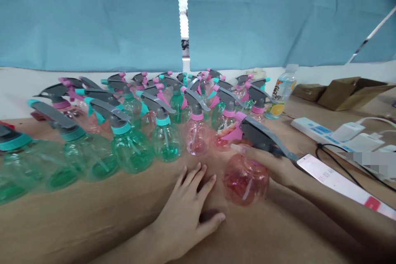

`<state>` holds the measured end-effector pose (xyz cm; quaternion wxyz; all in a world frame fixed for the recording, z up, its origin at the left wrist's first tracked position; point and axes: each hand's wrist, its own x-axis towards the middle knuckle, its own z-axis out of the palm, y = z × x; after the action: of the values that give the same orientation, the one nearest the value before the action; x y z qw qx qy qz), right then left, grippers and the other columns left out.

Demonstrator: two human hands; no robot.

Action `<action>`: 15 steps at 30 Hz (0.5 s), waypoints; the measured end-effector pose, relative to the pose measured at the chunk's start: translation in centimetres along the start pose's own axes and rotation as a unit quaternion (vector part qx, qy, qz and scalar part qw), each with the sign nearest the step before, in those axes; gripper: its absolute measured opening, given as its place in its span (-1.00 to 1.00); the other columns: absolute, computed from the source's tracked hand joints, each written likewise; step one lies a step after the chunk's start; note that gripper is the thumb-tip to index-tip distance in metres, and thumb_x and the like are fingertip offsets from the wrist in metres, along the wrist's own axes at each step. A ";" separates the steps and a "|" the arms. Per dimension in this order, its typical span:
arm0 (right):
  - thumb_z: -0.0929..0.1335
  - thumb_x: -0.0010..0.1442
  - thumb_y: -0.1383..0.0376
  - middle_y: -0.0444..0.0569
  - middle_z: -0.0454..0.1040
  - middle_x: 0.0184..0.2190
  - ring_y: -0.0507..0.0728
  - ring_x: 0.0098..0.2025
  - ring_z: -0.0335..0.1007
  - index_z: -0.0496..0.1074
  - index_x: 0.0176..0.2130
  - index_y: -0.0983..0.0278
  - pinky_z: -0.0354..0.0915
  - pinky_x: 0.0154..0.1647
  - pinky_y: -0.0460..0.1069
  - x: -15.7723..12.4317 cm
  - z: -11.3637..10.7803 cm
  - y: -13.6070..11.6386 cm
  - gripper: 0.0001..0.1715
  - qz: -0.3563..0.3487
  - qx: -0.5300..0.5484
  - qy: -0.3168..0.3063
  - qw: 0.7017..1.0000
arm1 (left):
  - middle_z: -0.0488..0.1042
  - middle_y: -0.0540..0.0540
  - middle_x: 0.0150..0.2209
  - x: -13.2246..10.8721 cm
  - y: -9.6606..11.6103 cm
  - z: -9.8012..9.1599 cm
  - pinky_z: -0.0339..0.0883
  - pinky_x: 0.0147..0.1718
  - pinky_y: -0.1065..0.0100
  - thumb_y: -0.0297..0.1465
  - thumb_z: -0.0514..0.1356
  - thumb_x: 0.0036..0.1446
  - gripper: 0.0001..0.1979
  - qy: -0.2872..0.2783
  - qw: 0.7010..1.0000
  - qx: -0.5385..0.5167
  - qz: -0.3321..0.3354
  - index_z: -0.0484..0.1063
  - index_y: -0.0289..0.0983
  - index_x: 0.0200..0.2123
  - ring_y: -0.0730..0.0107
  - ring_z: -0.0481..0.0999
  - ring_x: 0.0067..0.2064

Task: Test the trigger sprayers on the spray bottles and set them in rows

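Observation:
My right hand [272, 163] is closed around the neck of a pink spray bottle [244, 183], just under its grey and pink trigger head. This bottle tilts slightly on the table, and part of its collar is hidden by my fingers. To its left, my left hand [187, 200] lies palm down on the tabletop, fingers spread, holding nothing. Just beyond those fingertips stands another pink spray bottle [197, 138]. Beside that one is a green spray bottle [167, 142] with a teal collar and some liquid inside.
Rows of green spray bottles [133, 154] and pink ones fill the left and back of the wooden table [102, 222]. At right are a phone [337, 179], a white power strip [318, 132] with chargers and cables, a labelled drink bottle [281, 93] and a cardboard box [343, 93].

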<state>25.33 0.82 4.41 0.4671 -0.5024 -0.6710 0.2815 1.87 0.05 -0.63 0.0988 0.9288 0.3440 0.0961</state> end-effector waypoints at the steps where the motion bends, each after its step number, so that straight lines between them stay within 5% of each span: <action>1: 0.37 0.05 -0.01 -0.13 0.47 -0.46 0.20 -0.29 0.43 0.45 -0.31 0.10 0.35 -0.30 0.09 0.0 0.1 0.1 -0.72 0.000 0.003 0.002 1.000 | 0.06 -0.23 0.28 0.0 0.0 0.0 -0.10 0.17 -0.11 0.01 0.05 0.19 -0.35 0.000 1.000 0.000 0.000 0.16 -0.24 0.22 -0.04 0.02 0.27; 15: 0.40 0.04 0.06 -0.13 0.52 -0.40 0.24 -0.16 0.44 0.46 -0.28 0.08 0.28 -0.03 0.17 -0.1 0.1 0.4 -0.77 0.033 -0.003 0.017 0.999 | 0.05 -0.24 0.28 -0.1 0.0 0.0 -0.11 0.17 -0.12 0.01 0.04 0.20 -0.35 0.007 1.000 -0.003 0.003 0.14 -0.24 0.23 -0.02 0.00 0.28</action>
<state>25.43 0.81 4.02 0.4674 -0.5305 -0.6469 0.2857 1.79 0.00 -0.69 0.0984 0.9289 0.3415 0.1042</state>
